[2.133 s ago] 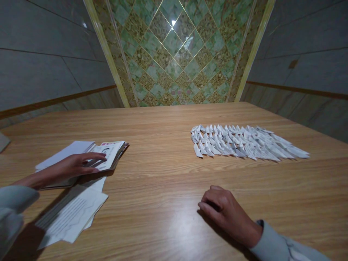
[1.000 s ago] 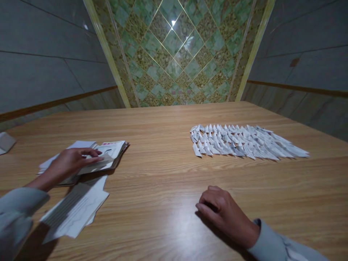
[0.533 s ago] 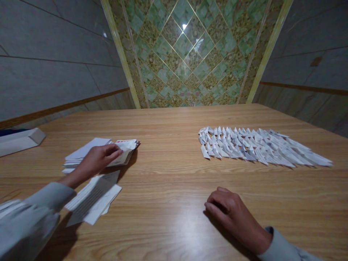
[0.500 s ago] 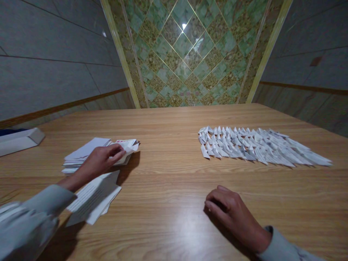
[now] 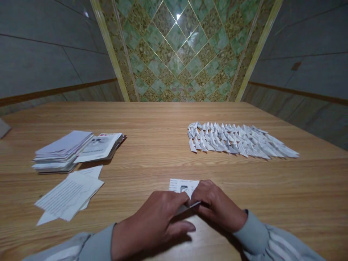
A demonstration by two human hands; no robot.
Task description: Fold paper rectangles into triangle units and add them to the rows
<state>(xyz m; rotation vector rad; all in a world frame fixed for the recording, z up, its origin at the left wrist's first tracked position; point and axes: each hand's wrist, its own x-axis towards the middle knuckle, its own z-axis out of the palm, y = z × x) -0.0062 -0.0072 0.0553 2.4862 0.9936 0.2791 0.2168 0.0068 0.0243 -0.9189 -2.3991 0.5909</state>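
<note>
Close in front of me, a printed sheet of paper [image 5: 178, 184] is between my two hands, its near edge bent up. My left hand [image 5: 156, 219] grips the sheet's near left part, thumb toward the paper and the lower fingers partly spread. On the right side of the same sheet, my right hand [image 5: 216, 206] has its fingers curled and pinched over the paper. Much of the sheet is hidden behind the hands.
Rows of small folded paper boats [image 5: 225, 139] stand at the right. At the left lie a stack of papers [image 5: 61, 150], a pile of printed leaflets [image 5: 99, 146] and loose printed sheets [image 5: 70, 194]. The wooden table [image 5: 152, 127] reaches toward a tiled wall.
My left hand has come from the paper pile to the table's front middle with a sheet. My right hand has moved left and closed on that sheet. The view has shifted slightly.
</note>
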